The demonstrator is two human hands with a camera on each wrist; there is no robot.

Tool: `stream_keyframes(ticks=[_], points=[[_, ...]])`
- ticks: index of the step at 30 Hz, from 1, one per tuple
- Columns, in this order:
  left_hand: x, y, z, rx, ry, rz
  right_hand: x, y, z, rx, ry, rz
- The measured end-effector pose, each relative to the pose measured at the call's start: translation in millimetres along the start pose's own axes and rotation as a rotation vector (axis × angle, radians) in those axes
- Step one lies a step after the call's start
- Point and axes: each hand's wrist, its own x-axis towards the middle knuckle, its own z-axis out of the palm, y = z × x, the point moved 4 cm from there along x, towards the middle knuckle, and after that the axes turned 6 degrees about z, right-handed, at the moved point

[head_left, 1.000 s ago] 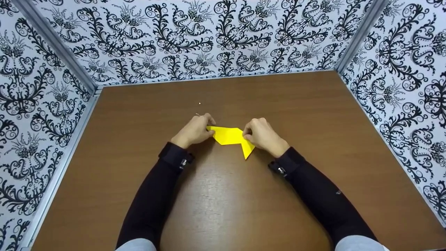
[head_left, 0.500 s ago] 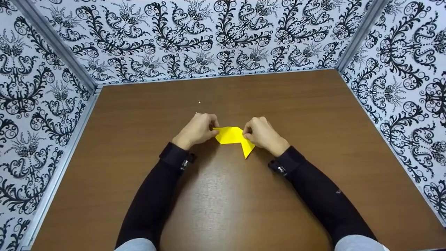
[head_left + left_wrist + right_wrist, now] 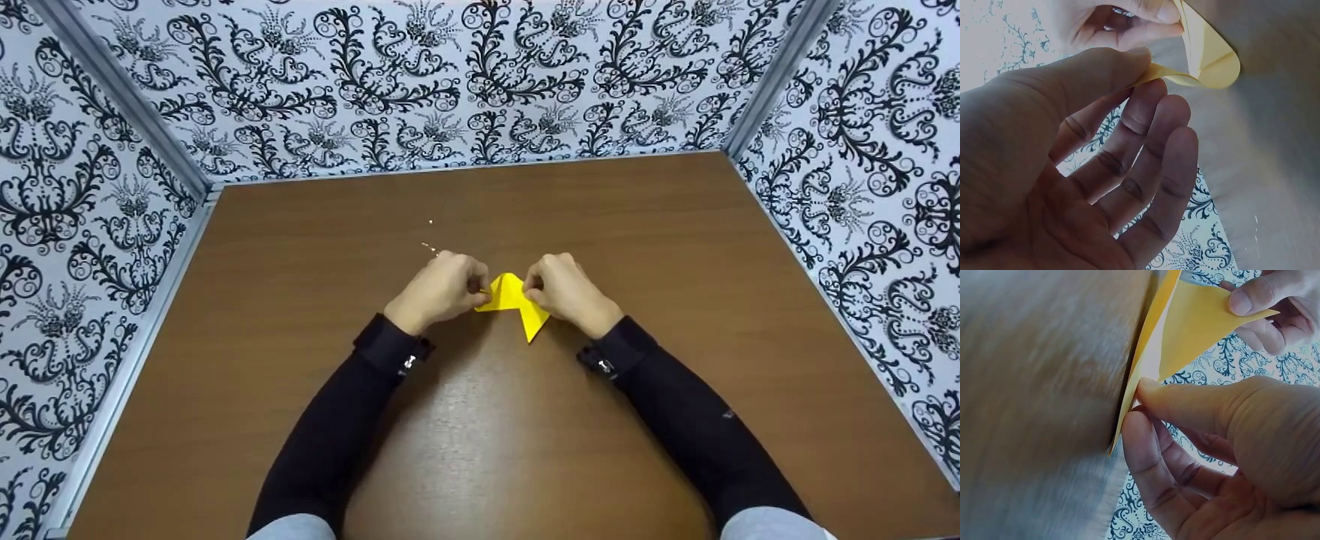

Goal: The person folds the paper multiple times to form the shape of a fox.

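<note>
A folded piece of yellow paper (image 3: pixel 507 291) lies between the two hands near the middle of the table, one pointed flap angled toward the person. My left hand (image 3: pixel 445 289) pinches its left end between thumb and fingertips; in the left wrist view that end (image 3: pixel 1162 73) is lifted and curves over in a bend. On the other side my right hand (image 3: pixel 566 291) pinches the paper by a folded edge. The right wrist view shows this edge (image 3: pixel 1134 382) close along the tabletop, with the left part of the sheet (image 3: pixel 1193 326) raised away from it.
The brown wooden table (image 3: pixel 480 450) fills the space around the hands. Small white specks (image 3: pixel 430 247) lie just beyond the left hand. Patterned black-and-white panels (image 3: pixel 465 82) stand at the back and both sides, joined by grey metal posts (image 3: pixel 780 75).
The left hand has moved right toward the right hand, bringing the paper's left end up and over, so less of the paper shows. The right hand has stayed in place.
</note>
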Motion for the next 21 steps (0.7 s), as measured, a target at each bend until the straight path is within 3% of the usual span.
stream_keyframes(ticks=[7,21], points=[[-0.6,9.3,7.2,0.03,-0.009,0.059,-1.1,-2.3,-0.4,-0.008,0.005,-0.038],[2.2,11.9,21.6,-0.008,-0.056,0.062,-1.8,-4.4,1.0,-0.018,-0.021,-0.075]])
